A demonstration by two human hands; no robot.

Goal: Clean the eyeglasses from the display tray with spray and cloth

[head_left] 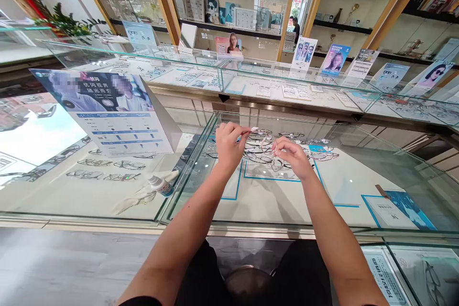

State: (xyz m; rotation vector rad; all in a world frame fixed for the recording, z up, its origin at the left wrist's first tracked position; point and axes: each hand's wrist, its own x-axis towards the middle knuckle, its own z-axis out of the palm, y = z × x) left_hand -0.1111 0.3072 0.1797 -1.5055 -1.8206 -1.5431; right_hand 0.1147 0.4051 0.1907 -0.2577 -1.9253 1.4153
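Note:
Over the glass display case (279,201), my right hand (292,155) pinches a thin, light-framed pair of glasses (277,164), which hangs tilted from its fingers. To the left, my left hand (230,143) is closed, thumb against fingertips, on a small white tag (254,129). Whether the tag is joined to the glasses in my right hand cannot be made out. Several pairs of glasses (292,135) lie in rows inside the case, partly hidden behind my hands.
A folded sign (122,129) stands on the left case, with a white spray bottle (161,185) and a pale cloth (138,198) nearby. Another glass counter (222,64) with upright cards runs across behind. A person (296,29) stands far back.

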